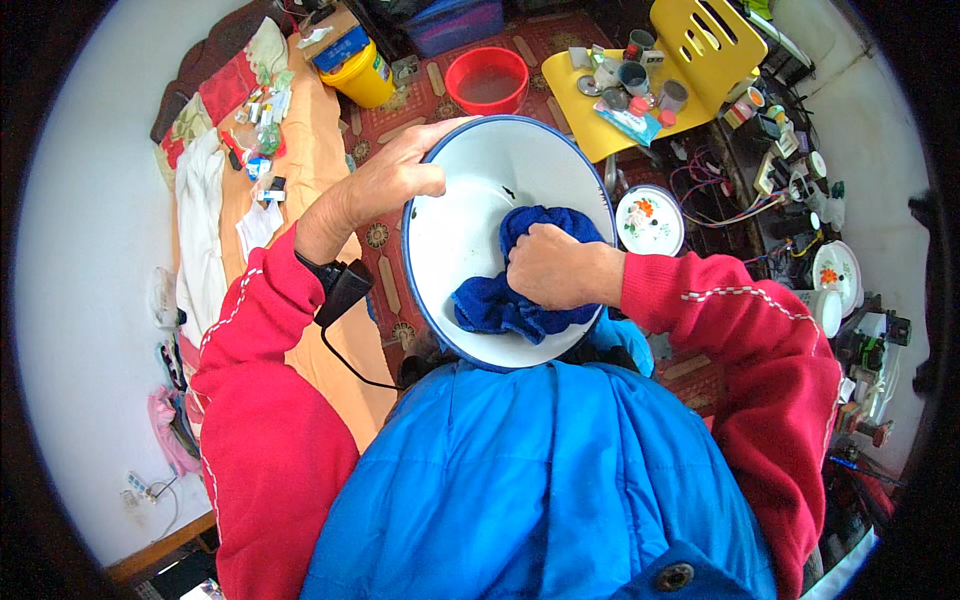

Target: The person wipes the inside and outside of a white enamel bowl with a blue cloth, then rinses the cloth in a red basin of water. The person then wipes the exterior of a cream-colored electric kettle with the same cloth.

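Observation:
A white enamel basin (469,232) with a blue rim is tilted in front of my body, its inside facing up towards me. My left hand (394,172) grips its upper left rim, thumb over the inside edge. Inside the basin, my right hand (551,266) is clenched on a dark blue cloth (487,304), which spreads out above and below the fist against the basin's wall. Small dark chips mark the enamel. The fingertips of my right hand are hidden in the cloth.
A red plastic basin (487,81) with liquid stands on the patterned floor. At right, a yellow chair (577,90) carries cups and a wipes pack (628,124); a flowered enamel lid (650,225) lies near it. A bed (315,97) runs along the left, with a yellow bucket (364,79) beyond.

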`<state>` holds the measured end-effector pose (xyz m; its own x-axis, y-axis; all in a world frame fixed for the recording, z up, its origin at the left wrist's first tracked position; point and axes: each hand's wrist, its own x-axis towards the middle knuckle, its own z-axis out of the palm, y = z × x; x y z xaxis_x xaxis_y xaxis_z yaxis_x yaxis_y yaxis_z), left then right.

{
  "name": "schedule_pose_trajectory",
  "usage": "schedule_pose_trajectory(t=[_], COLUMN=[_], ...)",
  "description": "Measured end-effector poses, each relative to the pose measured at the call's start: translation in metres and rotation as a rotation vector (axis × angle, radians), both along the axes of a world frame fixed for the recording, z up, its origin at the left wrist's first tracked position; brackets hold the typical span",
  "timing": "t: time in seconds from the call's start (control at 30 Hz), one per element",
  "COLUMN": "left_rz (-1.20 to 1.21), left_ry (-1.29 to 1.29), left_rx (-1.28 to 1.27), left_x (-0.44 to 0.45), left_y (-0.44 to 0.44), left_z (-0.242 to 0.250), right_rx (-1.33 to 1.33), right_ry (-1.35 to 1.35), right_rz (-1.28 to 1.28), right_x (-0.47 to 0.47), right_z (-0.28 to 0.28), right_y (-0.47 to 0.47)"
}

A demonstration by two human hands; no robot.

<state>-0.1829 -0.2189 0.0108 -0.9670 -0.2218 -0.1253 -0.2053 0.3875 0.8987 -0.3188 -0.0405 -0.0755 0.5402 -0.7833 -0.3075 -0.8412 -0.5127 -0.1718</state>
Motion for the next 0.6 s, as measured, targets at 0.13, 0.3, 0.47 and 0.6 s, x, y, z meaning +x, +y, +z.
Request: schedule_pose_trajectory(t=[0.13, 0.3, 0.47, 0.6], left_rz=[-0.018, -0.022, -0.044, -0.033], left_ry=[-0.043, -0.114, -0.112, -0.127], left_rx=[0.006, -0.039, -0.019, -0.012], left_x=[-0.004, -0.01, -0.014, -0.014], left_y=[-0.002, -0.004, -0.005, -0.008], left_z=[0.004, 0.007, 0.006, 0.003], right_rx=[0.011, -0.175, -0.293, -0.386], right_ry=[-0.221, -0.417, -0.307, -0.324], right_rz=[-0.094, -0.159, -0.244, -0.083], right_x=[-0.001, 0.004, 0.004, 0.005], right_z=[0.002, 0.004, 0.006, 0.006], right_y=[0.005, 0.01, 0.004, 0.0])
